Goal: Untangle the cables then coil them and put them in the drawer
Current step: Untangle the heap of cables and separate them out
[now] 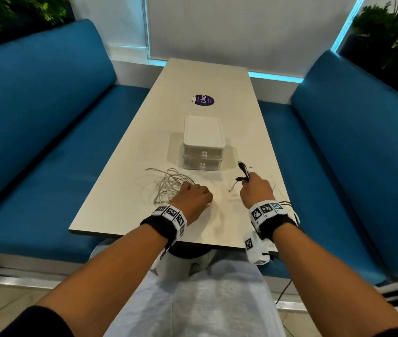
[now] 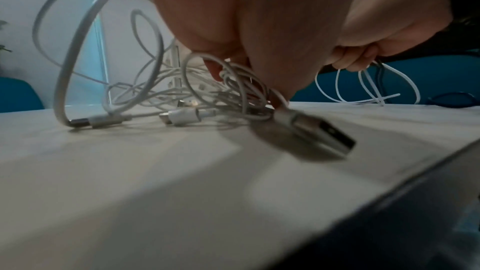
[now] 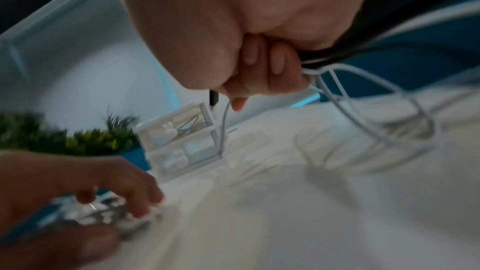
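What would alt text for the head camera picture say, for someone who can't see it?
Seen from above, a person's left hand rests on a tangle of white cables on a pale table, while the right hand grips a bunch of black and white cables. A small white two-drawer box stands behind them, between blue benches.

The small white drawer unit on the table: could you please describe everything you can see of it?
The drawer unit is a white, translucent plastic box with two stacked drawers, both closed, each with a small rabbit-shaped knob. It stands upright mid-table, its flat lid bare. Something thin shows faintly inside the upper drawer. Neither hand touches it.
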`<state>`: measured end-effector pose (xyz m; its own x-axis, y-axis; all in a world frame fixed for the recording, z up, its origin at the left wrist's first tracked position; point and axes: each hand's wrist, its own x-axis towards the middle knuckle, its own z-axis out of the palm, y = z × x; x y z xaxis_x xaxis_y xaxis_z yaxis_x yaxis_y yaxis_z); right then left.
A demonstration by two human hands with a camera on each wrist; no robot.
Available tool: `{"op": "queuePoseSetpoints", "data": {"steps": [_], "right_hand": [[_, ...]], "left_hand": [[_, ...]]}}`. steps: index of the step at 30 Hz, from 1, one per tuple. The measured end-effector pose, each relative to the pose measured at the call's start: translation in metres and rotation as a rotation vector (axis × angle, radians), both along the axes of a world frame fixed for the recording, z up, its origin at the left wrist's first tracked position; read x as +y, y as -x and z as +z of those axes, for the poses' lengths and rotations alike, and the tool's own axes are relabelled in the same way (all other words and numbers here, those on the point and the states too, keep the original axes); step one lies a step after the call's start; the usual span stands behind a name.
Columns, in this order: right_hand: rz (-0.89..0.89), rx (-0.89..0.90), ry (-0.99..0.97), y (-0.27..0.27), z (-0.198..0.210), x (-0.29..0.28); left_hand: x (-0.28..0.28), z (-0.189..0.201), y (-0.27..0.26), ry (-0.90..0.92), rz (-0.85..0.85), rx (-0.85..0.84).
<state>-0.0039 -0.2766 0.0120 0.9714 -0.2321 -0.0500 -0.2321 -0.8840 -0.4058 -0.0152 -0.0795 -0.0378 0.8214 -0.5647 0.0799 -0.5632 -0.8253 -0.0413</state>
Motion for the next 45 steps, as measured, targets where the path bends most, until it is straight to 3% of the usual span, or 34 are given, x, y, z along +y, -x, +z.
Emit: {"op": "queuePoseSetpoints", "data": {"steps": [4,9,13,17,23,28,35,41,45], "right_hand": [[0.048,0.146,0.315,0.01,0.005,-0.033],[-0.095,0.153,0.419,0.018,0.007,-0.082],[-0.158,0.049,0.321,0.019,0.008,-0.086],[-0.084,-0.014,0.15,0.014,0.005,-0.062],[0.049,0.018,-0.08,0.008,-0.016,-0.015],[0.07,0.089,-0.194,0.014,-0.027,0.0],[0.141,0.174,-0.19,0.015,-0.031,0.007],[0.199,0.216,-0.12,0.013,-0.034,0.011],[0.229,0.226,-0.045,0.011,-0.038,0.012]], "left_hand": [[0.007,0.004,-0.004,0.077,0.021,0.043],[0.029,0.016,-0.009,0.081,0.074,0.023],[0.044,0.023,-0.013,0.098,0.125,0.045],[0.051,0.03,-0.013,0.171,0.118,0.072],[0.053,0.044,-0.006,0.157,0.098,0.133],[0.065,0.037,0.002,0.323,0.208,0.151],[0.078,0.025,-0.003,0.449,0.326,0.214],[0.073,0.012,-0.003,0.179,0.385,0.359],[0.065,0.013,-0.002,0.188,0.343,0.353]]}}
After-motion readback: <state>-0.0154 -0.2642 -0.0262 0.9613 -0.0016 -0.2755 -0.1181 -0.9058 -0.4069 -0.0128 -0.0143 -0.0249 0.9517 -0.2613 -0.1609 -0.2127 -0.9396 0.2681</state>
